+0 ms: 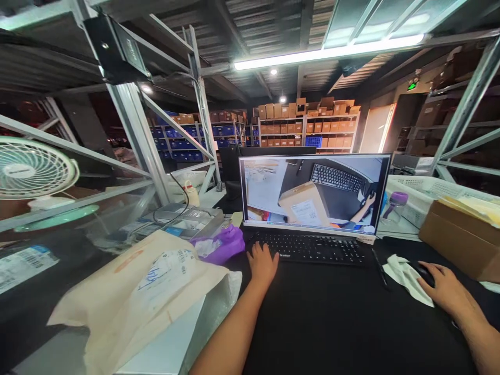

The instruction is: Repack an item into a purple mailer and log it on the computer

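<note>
My left hand (262, 263) rests palm down on the black desk (332, 312), its fingertips at the left end of the black keyboard (312, 247); the fingers lie flat and hold nothing. My right hand (443, 286) is cupped over a black computer mouse (422, 272) at the right, beside a crumpled white cloth (404, 276). Behind the keyboard stands a monitor (314, 192) showing a camera picture of a desk, a carton and a keyboard.
A beige padded mailer bag (144, 291) with a label lies at the left, with a purple bag (222, 245) behind it. A white fan (33, 169) sits far left. A brown carton (461, 237) stands at the right, a pen (378, 265) beside the keyboard. Metal shelving surrounds.
</note>
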A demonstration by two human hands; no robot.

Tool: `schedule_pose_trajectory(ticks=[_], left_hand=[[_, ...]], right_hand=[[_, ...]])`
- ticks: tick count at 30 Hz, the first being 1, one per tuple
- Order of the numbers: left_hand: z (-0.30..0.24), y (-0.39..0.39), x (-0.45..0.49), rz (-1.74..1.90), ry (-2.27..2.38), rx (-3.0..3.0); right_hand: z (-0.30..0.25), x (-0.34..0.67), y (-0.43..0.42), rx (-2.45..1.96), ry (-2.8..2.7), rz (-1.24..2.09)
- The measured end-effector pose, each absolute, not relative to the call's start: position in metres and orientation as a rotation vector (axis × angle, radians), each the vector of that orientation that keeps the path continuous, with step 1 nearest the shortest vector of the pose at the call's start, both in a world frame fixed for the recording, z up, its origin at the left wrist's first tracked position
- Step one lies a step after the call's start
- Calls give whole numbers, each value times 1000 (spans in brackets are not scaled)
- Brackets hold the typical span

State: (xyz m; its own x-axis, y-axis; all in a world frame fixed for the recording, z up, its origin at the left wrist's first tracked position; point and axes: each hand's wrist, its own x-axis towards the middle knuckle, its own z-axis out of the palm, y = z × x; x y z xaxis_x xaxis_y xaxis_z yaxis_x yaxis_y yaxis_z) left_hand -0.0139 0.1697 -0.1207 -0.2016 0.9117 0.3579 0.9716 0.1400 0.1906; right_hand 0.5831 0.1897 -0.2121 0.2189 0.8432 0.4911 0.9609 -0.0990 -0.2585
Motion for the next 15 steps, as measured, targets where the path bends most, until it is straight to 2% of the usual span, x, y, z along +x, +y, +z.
schedule_pose_trajectory(ticks=[15], left_hand=[[-120,171,-14,-540,-2162,-2007]], right_hand=[[-208,579,187,-2017,-1559,-275]])
